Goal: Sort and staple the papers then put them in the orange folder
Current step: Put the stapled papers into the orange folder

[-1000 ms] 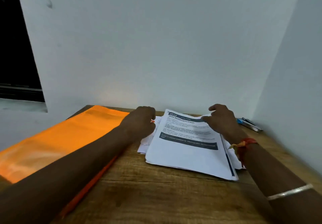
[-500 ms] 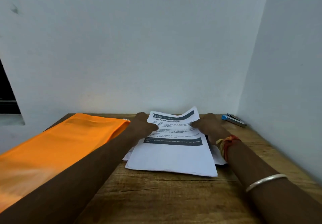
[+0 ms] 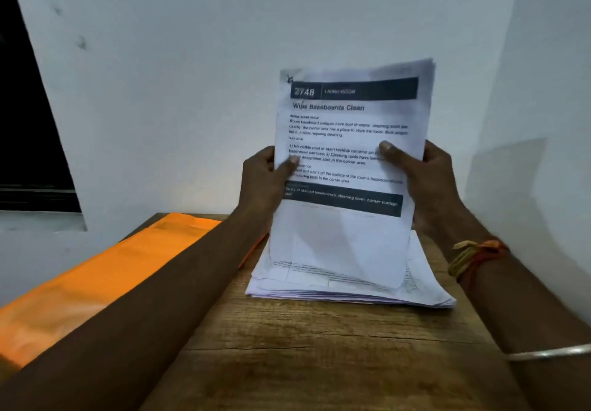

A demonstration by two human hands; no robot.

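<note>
A bundle of printed sheets [image 3: 348,123], headed "2748 Wipe Baseboards Clean", stands upright above the table. My left hand [image 3: 260,180] grips its left edge with the thumb on the front. My right hand [image 3: 422,174] grips the right edge, thumb pressed on the text. Below the bundle a loose stack of papers [image 3: 351,282] lies flat on the wooden table [image 3: 319,346]. The orange folder [image 3: 96,282] lies at the left, partly under my left forearm. The stapler is hidden from view.
White walls close in behind and to the right of the table. A dark window opening [image 3: 28,123] sits at the far left. The table's near part is bare wood.
Both hands have taken the top bundle off the stack and raised it upright in front of the wall. The stapler at the back right is no longer visible.
</note>
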